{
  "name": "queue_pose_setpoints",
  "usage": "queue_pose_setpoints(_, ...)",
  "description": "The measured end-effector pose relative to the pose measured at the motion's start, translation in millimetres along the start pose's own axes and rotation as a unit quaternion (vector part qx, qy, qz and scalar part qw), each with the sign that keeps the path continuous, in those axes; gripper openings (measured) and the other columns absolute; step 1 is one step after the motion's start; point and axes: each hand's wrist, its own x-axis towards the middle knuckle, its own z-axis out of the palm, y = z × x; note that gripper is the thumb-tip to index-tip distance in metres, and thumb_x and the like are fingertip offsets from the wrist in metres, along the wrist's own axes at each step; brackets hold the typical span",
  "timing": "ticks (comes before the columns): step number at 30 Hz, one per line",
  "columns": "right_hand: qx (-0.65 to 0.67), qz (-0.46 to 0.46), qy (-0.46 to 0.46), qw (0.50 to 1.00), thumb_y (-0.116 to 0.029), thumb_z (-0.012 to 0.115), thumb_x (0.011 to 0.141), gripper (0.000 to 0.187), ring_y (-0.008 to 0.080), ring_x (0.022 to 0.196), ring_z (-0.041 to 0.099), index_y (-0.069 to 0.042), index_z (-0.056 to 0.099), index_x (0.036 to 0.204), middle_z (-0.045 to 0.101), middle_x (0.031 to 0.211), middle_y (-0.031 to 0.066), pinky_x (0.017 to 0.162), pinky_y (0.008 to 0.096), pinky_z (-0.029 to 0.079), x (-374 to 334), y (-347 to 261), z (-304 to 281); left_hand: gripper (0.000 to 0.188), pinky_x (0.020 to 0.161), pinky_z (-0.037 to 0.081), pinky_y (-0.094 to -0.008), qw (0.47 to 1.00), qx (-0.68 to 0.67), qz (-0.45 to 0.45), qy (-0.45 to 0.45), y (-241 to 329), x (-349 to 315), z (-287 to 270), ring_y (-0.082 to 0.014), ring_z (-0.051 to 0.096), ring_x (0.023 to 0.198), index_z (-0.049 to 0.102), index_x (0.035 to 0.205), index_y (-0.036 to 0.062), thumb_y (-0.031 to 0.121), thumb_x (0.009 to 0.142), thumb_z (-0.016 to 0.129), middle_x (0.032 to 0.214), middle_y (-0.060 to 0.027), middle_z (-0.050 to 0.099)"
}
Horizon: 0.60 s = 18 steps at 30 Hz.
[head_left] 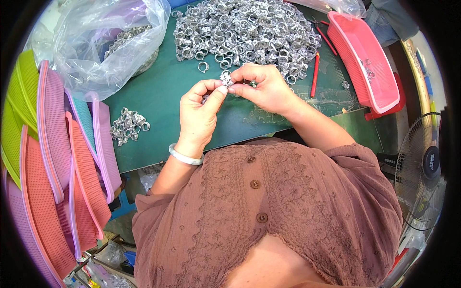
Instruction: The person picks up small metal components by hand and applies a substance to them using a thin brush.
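Observation:
Between the fingertips of both hands is a silver ring (226, 78) with a cluster of bright stones or petals on top. My left hand (199, 106) pinches it with thumb and forefinger; a bit of another metal piece shows within that hand's curled fingers. From the other side, my right hand (266, 87) is closed at the same ring, and a small metal piece peeks out under its fingers. Just beyond the hands lies a large heap of silver rings (245, 31), with one loose ring (203, 66) at its near edge.
A smaller pile of rings (128, 126) lies left on the green table (163, 103). Plastic baskets (53, 139) crowd the left side, below a clear bag (103, 43). Right are a red-handled tool (315, 74), a pink basket (367, 62) with a few rings, and a fan (422, 168).

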Motion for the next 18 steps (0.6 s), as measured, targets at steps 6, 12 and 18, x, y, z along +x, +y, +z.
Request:
queue_pose_setpoints(6,-0.012,0.006,-0.003,1.0,-0.005,0.067,0.071,0.014,0.0102,0.07,0.056,-0.001,0.063,0.083,0.061,0.076,0.0055,0.061,0.023,0.045,-1.8,-1.2,1.3,0.006,0.054,0.036,-0.0178,1.0,0.017,0.019,0.007,-0.6,-0.1,1.6,-0.0047,0.045,0.06,0.059,0.086,0.0033,0.006,0.081,0.058,0.073,0.0012,0.055)
queue_pose_setpoints(12,-0.003,0.013,-0.009,1.0,-0.006,0.067,0.072,0.014,0.0103,0.07,0.056,0.0,0.062,0.084,0.06,0.076,0.0053,0.062,0.0232,0.045,-2.9,-1.5,2.6,0.004,0.053,0.035,-0.0178,0.999,0.023,0.019,0.011,0.3,-0.9,2.4,-0.0046,0.045,0.059,0.058,0.085,0.0034,0.005,0.081,0.057,0.071,0.0015,0.055)
queue_pose_setpoints(18,-0.006,0.006,-0.006,1.0,-0.006,0.066,0.073,0.014,0.0096,0.07,0.055,0.0,0.061,0.084,0.06,0.075,0.0046,0.063,0.0231,0.044,-4.1,-1.2,3.3,0.003,0.053,0.035,-0.0177,0.999,0.034,0.02,0.009,0.5,-0.6,1.4,-0.0045,0.045,0.059,0.058,0.084,0.0037,0.005,0.081,0.057,0.071,0.0018,0.054)
